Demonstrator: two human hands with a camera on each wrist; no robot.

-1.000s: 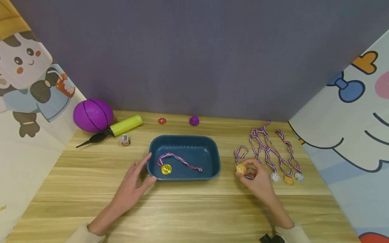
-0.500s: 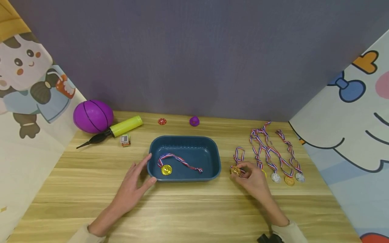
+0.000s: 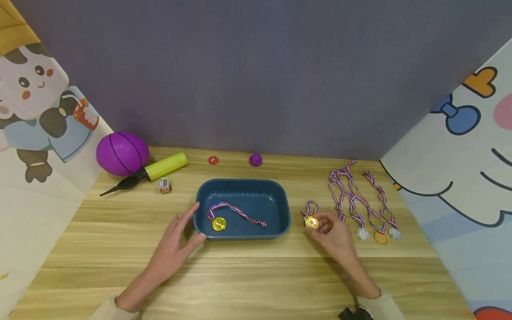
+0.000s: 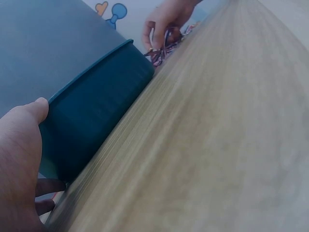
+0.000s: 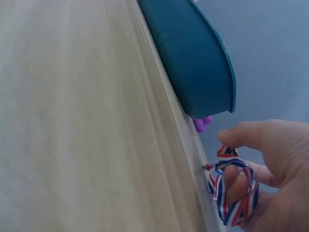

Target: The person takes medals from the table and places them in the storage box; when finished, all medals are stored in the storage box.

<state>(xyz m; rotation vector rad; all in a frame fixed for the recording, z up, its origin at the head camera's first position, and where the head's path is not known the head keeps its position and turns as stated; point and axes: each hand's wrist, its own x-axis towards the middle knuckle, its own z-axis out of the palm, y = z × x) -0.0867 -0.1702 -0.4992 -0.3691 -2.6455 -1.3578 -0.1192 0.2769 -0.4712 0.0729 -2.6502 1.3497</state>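
While the left hand [image 3: 176, 246] is resting open against the tray's [image 3: 283, 202] left end, the right hand [image 3: 334, 233] is pinching a gold medal [image 3: 311, 222] just right of the tray.

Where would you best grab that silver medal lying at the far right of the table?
Probably by its ribbon, from above. The silver medal is a thin disc that seems to lie flat on the table, leaving little edge to pinch, while the striped ribbon runs back from it. The disc's near edge is free as a fallback.
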